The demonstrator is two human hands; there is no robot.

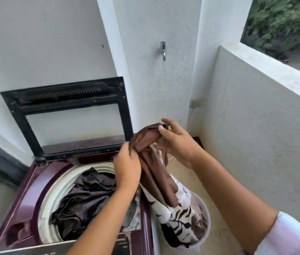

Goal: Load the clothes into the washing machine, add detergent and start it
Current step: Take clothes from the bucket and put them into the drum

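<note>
A maroon top-loading washing machine (35, 188) stands at the lower left with its lid (68, 115) raised against the wall. Dark clothes (83, 201) lie in its drum. Both hands hold a brown garment (156, 173) that hangs between the machine and a laundry basket (205, 230). My left hand (127, 166) grips its lower part beside the drum's right rim. My right hand (176, 140) pinches its top edge higher up. A white cloth with a dark leaf print (180, 216) fills the basket under the garment.
A metal tap (163, 50) sticks out of the wall above the basket. A wall socket (195, 103) sits in the corner. A low balcony wall (256, 111) runs along the right, with trees beyond. The floor is tiled.
</note>
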